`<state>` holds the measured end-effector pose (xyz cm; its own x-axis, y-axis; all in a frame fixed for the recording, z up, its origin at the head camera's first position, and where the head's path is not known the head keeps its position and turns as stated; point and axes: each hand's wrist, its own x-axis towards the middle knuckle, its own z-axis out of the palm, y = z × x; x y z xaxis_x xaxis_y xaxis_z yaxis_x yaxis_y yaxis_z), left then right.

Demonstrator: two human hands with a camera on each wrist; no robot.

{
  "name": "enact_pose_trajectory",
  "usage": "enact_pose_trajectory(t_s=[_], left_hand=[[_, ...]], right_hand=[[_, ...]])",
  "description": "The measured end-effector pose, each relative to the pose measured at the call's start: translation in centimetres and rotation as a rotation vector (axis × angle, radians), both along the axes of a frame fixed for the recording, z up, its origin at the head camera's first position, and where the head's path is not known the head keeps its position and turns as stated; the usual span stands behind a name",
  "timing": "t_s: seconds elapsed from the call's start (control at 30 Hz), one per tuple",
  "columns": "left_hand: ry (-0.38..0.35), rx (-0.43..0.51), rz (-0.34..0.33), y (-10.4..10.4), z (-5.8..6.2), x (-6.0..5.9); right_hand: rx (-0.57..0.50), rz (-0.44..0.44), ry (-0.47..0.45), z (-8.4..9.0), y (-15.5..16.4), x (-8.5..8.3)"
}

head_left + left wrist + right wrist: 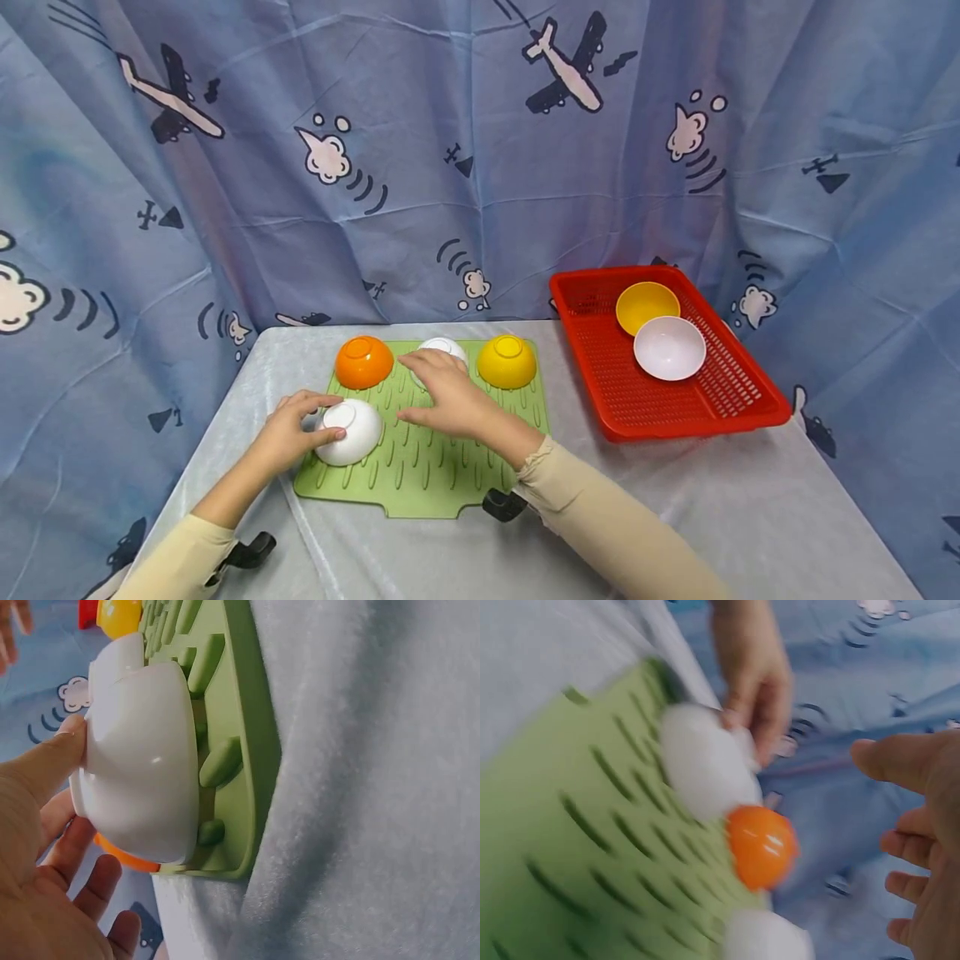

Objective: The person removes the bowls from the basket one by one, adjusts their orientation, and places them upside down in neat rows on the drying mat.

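White plastic is noted at the near left of the green ridged mat (pixel 442 479): an upturned white bowl (pixel 351 431) rests there, rim down, and is held at its base by the left hand (pixel 288 433), thumb and fingers curled round it. The right hand (pixel 446 398) hovers over the mat with fingers spread and relaxed, nothing held, just in front of a second upturned white bowl (pixel 444 348) in the back row. That bowl stands between an orange bowl (pixel 363 362) and a yellow bowl (pixel 507 361), both inverted. A red basket (pixel 742 408) to the right holds two bowls, mouths up. The step in hand is judged to be the seating or lifting of the near white bowl; which, cannot be told. A steady hold on its rounded, smooth wall is called for next.
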<state>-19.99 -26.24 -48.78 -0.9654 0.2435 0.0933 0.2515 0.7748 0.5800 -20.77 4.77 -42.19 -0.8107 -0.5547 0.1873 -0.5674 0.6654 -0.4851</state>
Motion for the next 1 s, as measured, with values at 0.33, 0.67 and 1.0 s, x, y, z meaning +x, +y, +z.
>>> enact_pose_trajectory(t_s=[0.33,0.67,1.0], left_hand=[[0.124,-0.057,-0.006,1.2,0.1,0.5],[0.164,-0.028,-0.062,0.6,-1.1,1.0],[0.138,-0.002,-0.044,0.1,-1.4,0.5]], right_hand=[[0.063,0.018,0.168,5.7,10.1,-0.8],[0.051,-0.081,0.085,5.4,21.5,-2.7],[0.098,-0.161,0.034,3.6,31.9,-6.1]])
